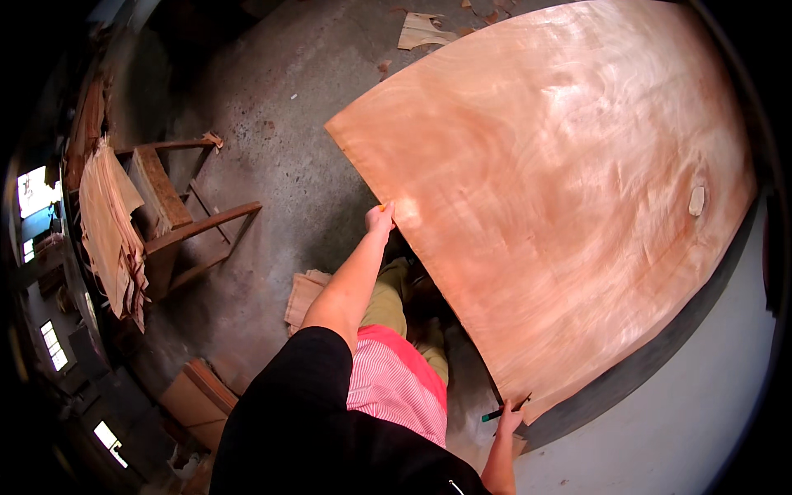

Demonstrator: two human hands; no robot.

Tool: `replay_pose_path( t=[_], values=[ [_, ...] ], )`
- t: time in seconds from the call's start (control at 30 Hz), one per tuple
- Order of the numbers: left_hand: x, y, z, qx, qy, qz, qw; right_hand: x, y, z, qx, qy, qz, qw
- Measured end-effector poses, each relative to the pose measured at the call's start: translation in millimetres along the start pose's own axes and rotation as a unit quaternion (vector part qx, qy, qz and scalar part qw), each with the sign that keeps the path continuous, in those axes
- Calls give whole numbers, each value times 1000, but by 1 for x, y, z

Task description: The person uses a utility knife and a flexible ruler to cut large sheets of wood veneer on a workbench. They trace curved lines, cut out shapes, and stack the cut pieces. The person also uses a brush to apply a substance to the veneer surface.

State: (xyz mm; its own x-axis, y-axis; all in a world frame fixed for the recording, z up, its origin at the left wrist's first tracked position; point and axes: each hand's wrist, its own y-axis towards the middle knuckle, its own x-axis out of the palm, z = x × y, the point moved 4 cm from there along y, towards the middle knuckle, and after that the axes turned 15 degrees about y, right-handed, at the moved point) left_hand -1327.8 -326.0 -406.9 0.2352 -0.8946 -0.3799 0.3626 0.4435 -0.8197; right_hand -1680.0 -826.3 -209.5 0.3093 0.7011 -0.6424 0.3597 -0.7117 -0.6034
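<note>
A large, thin reddish-brown wood sheet (536, 165) spreads out in front of me, with a pale oval patch near its right side. My left hand (380, 219) is closed at its near left edge, and a small orange spot shows at the fingers. Close to the sheet's near right corner, my right hand (510, 417) is closed around a slim dark tool with a green end (492, 415). The tool's dark tip points toward the sheet; its exact kind is too small to make out.
A wooden frame stand (202, 223) on the left bears a stack of thin veneer sheets (109, 227). Brown boards (198, 400) lean at lower left. Wood pieces (307, 297) lie by my legs, and scraps (422, 30) litter the far concrete floor. A grey-white surface (660, 412) extends at right.
</note>
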Motion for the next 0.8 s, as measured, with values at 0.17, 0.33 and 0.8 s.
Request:
replay_pose_path(
  t=[0.17, 0.33, 0.8],
  values=[
    [-6, 32, -18, 50, 203, 78, 975, 14, -3, -23, -30, -16, -31, 999],
    [-4, -32, -25, 87, 252, 207, 941, 1, 22, 44, -139, -158, 60, 976],
    [103, -52, -86, -97, -61, -79, 990, 23, 24, 43, -5, -131, 112, 985]
  ],
)
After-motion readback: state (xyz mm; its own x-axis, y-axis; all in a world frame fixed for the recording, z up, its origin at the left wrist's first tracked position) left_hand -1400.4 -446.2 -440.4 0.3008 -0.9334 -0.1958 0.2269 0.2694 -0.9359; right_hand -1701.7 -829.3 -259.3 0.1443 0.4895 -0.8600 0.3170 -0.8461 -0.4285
